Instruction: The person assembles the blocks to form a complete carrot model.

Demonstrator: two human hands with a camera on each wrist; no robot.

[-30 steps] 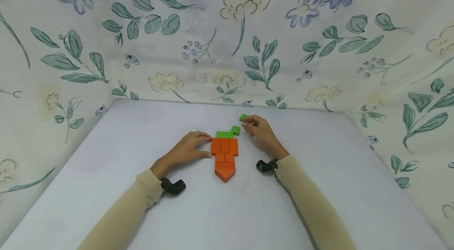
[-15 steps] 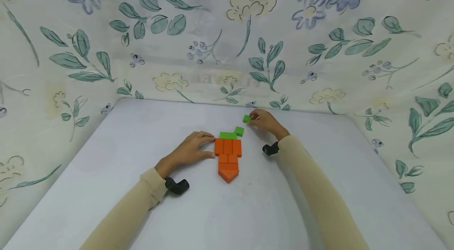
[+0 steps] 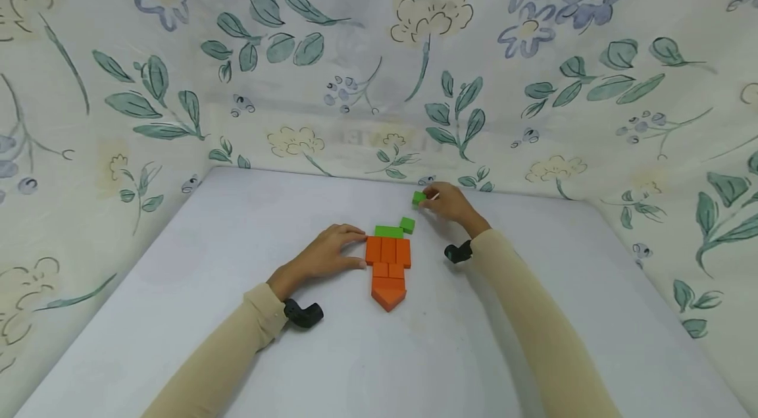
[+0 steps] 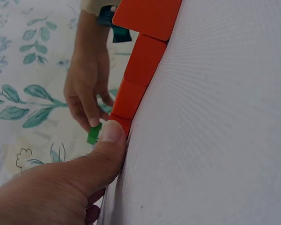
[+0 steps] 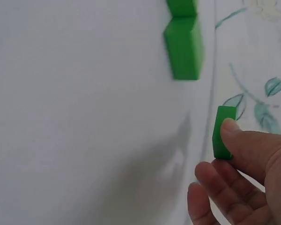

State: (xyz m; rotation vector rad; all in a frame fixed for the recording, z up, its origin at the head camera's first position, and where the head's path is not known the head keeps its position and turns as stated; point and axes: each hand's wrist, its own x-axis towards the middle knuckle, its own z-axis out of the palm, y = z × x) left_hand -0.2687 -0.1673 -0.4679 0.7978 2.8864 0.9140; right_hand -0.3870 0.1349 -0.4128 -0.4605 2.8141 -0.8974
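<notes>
Orange blocks (image 3: 387, 251) lie fitted together on the table, ending in a pointed orange block (image 3: 388, 299) toward me. A flat green block (image 3: 388, 232) borders their far edge, with a small green block (image 3: 407, 225) set at its right corner. My left hand (image 3: 326, 253) rests at the left side of the orange blocks; its thumb (image 4: 110, 136) touches an orange side face in the left wrist view. Beyond the small green block, my right hand (image 3: 453, 202) pinches another green block (image 5: 223, 132) between thumb and fingers, slightly above the table.
The white table (image 3: 355, 365) ends at a floral cloth (image 3: 367, 76) that rises behind and along both sides. A black wrist device (image 3: 303, 314) is on the left wrist, and a similar device (image 3: 458, 252) is on the right.
The right hand has shifted slightly away from the small green block, toward the far edge, still pinching its green block. The left hand keeps its place. The whole head view has drifted slightly.
</notes>
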